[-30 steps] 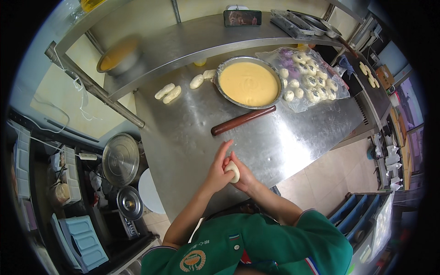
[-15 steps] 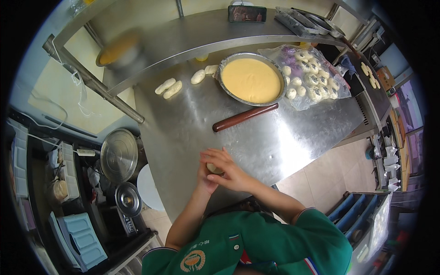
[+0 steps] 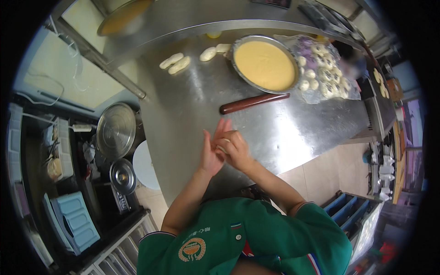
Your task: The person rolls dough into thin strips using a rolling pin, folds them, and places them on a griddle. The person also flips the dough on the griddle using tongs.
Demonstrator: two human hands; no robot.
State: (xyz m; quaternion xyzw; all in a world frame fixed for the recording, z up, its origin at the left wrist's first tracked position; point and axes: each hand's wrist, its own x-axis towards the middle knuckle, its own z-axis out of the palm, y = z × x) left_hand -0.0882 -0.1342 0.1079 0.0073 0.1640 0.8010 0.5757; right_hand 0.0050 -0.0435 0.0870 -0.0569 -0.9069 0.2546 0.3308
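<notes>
My left hand (image 3: 211, 158) is held above the near part of the steel table, palm facing right, fingers stretched out and thumb apart. Against that palm, my right hand (image 3: 236, 150) curls its fingers over a small pale piece of dough (image 3: 224, 148), mostly hidden between the hands. Just beyond them lies a brown rolling pin (image 3: 254, 103). Behind the pin stands a metal bowl of smooth yellow batter (image 3: 265, 65). Several oblong dough pieces (image 3: 179, 65) rest at the back left of the table.
Right of the bowl, plastic wrap holds several filled dough balls (image 3: 328, 75) and something purple. A steel shelf (image 3: 192, 18) spans the back; a bowl (image 3: 123, 18) sits on its left end. Pot lids (image 3: 116, 130) stand left of the table (image 3: 174, 119). A blurred person (image 3: 353, 66) shows at back right.
My hands have shifted from cupping the dough together to the left fingers stretched upright and the right fingers curled over it. The whole view has tilted, so the table things sit higher and farther right.
</notes>
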